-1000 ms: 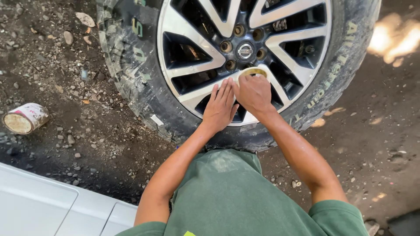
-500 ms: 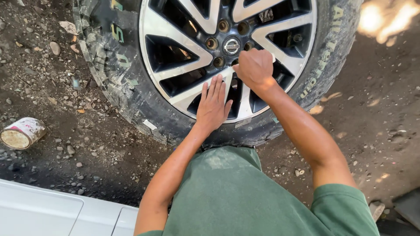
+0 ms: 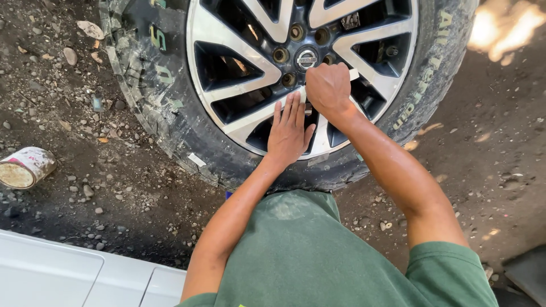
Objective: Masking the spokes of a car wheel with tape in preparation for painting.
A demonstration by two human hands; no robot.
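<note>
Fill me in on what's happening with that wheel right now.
A person in a green shirt leans over a car wheel lying on gravelly dirt. The left hand lies flat, fingers spread, on a silver spoke of the alloy rim. The right hand is closed in a fist just below the hub cap; what it grips is hidden. A small tin can lies on its side off to the left.

A small round tin can (image 3: 24, 167) with a pale, reddish-marked paper label lies on its side on the gravel at the left edge of the frame. A small white rectangular sticker (image 3: 197, 160) sits on the tyre's lower-left sidewall.
</note>
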